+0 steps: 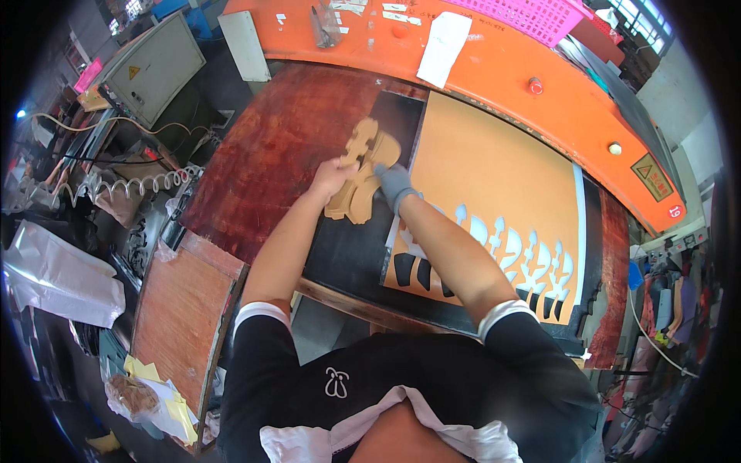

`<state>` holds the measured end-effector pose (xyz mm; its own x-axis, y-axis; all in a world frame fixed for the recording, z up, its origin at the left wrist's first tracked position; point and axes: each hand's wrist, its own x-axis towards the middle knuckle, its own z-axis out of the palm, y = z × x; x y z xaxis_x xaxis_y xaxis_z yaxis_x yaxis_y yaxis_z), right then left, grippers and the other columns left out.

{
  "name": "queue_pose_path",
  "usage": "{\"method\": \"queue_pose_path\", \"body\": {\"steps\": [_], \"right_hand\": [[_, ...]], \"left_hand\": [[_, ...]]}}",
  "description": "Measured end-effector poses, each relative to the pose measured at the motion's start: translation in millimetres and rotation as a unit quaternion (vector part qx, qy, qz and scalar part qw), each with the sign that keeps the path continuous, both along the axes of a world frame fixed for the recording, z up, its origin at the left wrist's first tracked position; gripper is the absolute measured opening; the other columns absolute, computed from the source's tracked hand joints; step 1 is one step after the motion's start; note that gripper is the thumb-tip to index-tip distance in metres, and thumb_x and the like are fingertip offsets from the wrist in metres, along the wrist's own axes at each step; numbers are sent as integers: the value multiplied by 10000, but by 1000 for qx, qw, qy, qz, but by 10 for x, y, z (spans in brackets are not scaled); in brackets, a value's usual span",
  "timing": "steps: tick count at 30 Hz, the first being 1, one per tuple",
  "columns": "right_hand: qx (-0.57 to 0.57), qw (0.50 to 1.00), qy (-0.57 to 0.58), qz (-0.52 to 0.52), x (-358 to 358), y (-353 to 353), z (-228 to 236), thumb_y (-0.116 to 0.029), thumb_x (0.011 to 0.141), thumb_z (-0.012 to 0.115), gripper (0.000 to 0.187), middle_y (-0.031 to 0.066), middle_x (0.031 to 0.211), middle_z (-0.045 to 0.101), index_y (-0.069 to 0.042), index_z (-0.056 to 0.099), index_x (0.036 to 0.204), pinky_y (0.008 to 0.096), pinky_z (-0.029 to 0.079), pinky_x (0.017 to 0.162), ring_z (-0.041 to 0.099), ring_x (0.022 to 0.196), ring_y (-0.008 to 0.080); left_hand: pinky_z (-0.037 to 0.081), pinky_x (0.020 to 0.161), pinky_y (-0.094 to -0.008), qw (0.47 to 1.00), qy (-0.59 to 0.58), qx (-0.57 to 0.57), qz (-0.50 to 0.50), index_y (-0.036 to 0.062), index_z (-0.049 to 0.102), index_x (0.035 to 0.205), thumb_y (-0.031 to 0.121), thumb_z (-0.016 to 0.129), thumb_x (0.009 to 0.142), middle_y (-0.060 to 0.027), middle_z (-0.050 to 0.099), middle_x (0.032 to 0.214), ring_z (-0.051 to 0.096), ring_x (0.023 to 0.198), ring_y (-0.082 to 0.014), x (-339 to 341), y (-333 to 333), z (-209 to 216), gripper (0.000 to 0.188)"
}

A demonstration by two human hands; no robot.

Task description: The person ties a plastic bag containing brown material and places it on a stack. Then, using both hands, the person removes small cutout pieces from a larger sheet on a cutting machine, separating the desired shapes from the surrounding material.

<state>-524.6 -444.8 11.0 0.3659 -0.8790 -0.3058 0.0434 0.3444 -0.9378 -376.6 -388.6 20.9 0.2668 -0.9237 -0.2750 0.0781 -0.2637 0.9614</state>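
Tan die-cut pieces (363,198), curved and notched in outline, lie in a small stack over the black cutting board (340,258). My bare left hand (333,177) is closed on their left edge, thumb on top. From the right, my right hand (396,185) in a grey glove grips the same pieces, its fingertips partly hidden against them. Right of my hands lies a large tan sheet (494,166) with rows of cut-out shapes along its near edge. White and black show through those holes, and my right forearm covers some of them.
An orange machine beam (494,58) spans the far side, with a red push button (536,85), a hanging white paper (445,48) and a pink basket (532,17). A reddish-brown tabletop (262,147) extends left. A wooden board (185,309) and coiled hose (154,184) are nearer left.
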Motion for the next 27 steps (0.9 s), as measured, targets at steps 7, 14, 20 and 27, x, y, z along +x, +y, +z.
{"method": "queue_pose_path", "body": {"steps": [7, 14, 20, 27], "right_hand": [[-53, 973, 192, 116, 20, -74, -461, -256, 838, 524, 322, 103, 672, 582, 29, 586, 974, 324, 414, 403, 554, 488, 194], [-3, 977, 148, 151, 11, -76, -346, -200, 838, 536, 248, 44, 737, 566, -10, 588, 988, 270, 412, 444, 517, 529, 140], [-14, 980, 114, 165, -30, -49, -330, -192, 798, 536, 307, 45, 786, 605, -37, 620, 1050, 271, 418, 493, 546, 597, 130], [-49, 965, 207, 154, -41, -8, -239, -249, 854, 579, 339, 80, 817, 569, 20, 549, 1057, 273, 454, 529, 554, 609, 164]], "left_hand": [[483, 869, -404, 936, -313, 154, 44, -40, 598, 1032, 405, 744, 673, -227, 604, 1118, 602, 1034, -338, 292, -179, -873, 590], [537, 709, -379, 978, -132, 159, 21, -79, 622, 999, 238, 790, 673, -174, 667, 944, 672, 825, -266, 364, -324, -830, 486], [522, 590, -392, 987, 68, 141, 32, -83, 628, 944, 145, 718, 743, -172, 664, 864, 663, 710, -256, 232, -226, -571, 318], [530, 645, -349, 990, -81, 95, 65, -10, 593, 987, 48, 692, 758, -108, 647, 871, 642, 731, -194, 440, -166, -672, 256]]}}
